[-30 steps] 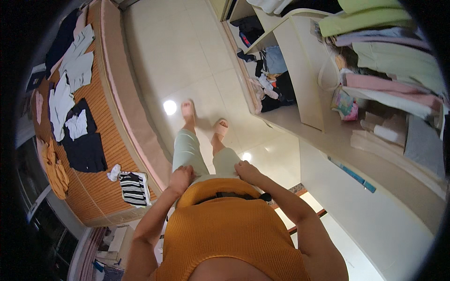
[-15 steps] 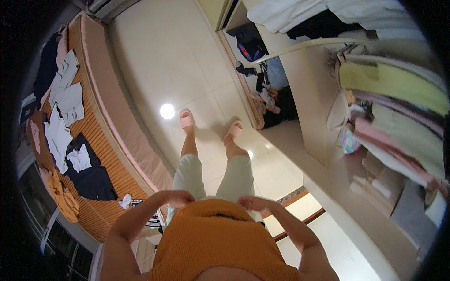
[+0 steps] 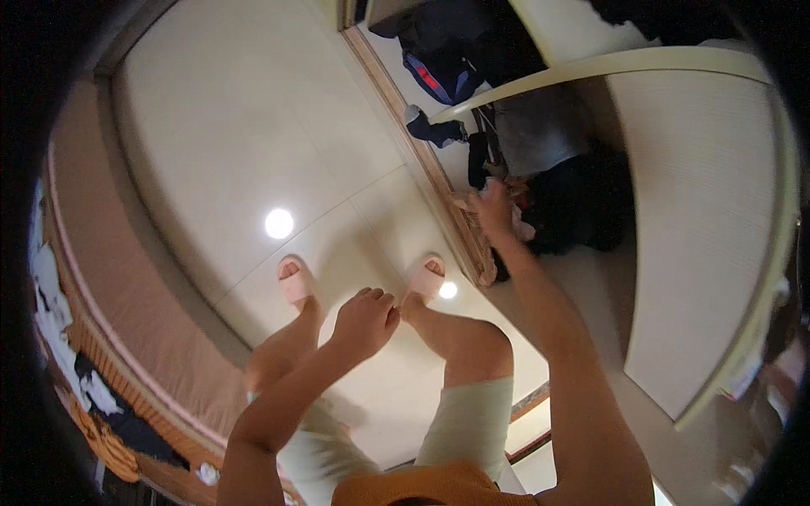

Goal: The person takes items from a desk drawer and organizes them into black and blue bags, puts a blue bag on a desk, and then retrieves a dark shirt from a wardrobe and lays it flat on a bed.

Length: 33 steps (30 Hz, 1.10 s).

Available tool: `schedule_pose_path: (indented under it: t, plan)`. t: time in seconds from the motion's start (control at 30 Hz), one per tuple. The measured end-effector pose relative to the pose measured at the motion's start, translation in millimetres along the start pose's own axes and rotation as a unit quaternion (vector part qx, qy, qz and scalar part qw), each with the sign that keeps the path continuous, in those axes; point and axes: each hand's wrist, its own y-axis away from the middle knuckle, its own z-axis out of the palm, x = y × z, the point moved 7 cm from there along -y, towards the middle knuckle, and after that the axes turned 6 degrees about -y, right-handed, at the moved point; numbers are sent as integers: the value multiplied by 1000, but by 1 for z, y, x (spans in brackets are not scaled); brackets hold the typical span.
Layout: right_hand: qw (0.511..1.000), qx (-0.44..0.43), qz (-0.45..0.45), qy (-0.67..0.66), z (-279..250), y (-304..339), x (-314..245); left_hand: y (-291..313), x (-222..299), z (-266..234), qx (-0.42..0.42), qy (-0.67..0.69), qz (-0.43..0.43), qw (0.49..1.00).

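In front of my knees hangs my left hand (image 3: 364, 322), its fingers curled closed, with nothing seen in them. My right hand (image 3: 495, 209) reaches into the low compartment of the wardrobe, over a pale pinkish cloth (image 3: 523, 226). Its fingers are blurred, so whether they grip anything is unclear. Around it lie a black sock (image 3: 477, 160), a dark heap of clothes (image 3: 582, 207) and a grey folded garment (image 3: 540, 126). A dark blue sock with a grey end (image 3: 433, 128) rests near the compartment's front edge.
A wardrobe panel (image 3: 700, 211) stands to the right of my right arm. A dark bag with a red patch (image 3: 434, 78) sits farther back. At left is a bed with a pink side (image 3: 126, 236), with clothes on top. My pink slippers (image 3: 295, 281) stand on the tiled floor (image 3: 245, 126).
I have bent down toward the wardrobe. My right hand has gone from my waist into the low compartment; my left has moved from my waist to in front of my knees.
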Motion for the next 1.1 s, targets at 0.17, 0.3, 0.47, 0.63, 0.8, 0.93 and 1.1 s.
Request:
schedule_pose_path:
  t: [0.17, 0.3, 0.47, 0.63, 0.8, 0.93, 1.1]
  plan:
    - [913, 222, -109, 323, -16, -125, -7, 20, 18, 23, -284, -120, 214, 927]
    - [872, 293, -122, 372, -16, -165, 4, 64, -30, 57, -541, 14, 144, 829]
    - [930, 203, -177, 250, -56, -190, 24, -13, -80, 7, -202, -365, 85, 905]
    - [899, 420, -67, -106, -182, -192, 113, -60, -79, 33, -326, -158, 104, 926]
    - [848, 290, -52, -440, -175, -171, 109, -177, -110, 66, -306, -192, 71, 930]
    - [864, 335, -122, -356, -196, -183, 120, -324, -73, 97, -159, 235, 96, 954]
    - [821, 306, -122, -466, -230, -184, 150, -434, -30, 85, 12, 344, 6, 939]
